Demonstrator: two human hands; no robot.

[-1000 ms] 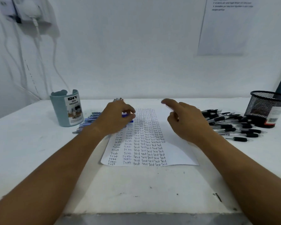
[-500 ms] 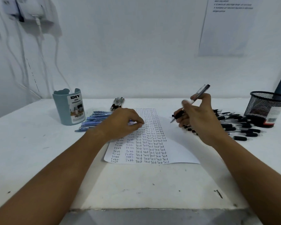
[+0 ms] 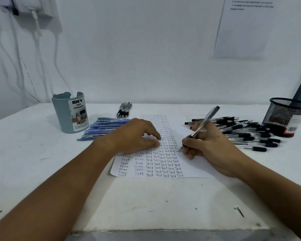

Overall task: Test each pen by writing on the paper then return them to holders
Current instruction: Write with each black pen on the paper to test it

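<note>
A white paper point(image 3: 186, 168) covered in rows of the word "Test" lies mid-table. My right hand point(image 3: 209, 146) grips a clear pen with a black grip point(image 3: 206, 121), its tip down on the paper at the right end of a row. My left hand point(image 3: 136, 134) rests on the paper's left part with fingers spread, pressing it flat. Blue pens point(image 3: 105, 126) lie in a pile left of the paper. Black pens point(image 3: 247, 131) lie in a heap to the right. A grey-blue desk organizer point(image 3: 69, 113) stands at left, a black mesh holder point(image 3: 285, 114) at right.
A few black pens point(image 3: 124, 110) lie side by side behind the paper near the wall. Cables hang down the wall at left from a charger. A printed sheet point(image 3: 241, 28) is stuck on the wall at upper right. The table's front edge runs along the bottom.
My right hand took a black pen from the right heap, raised it, then brought its tip down onto the paper. My left hand left the blue pens and settled on the paper.
</note>
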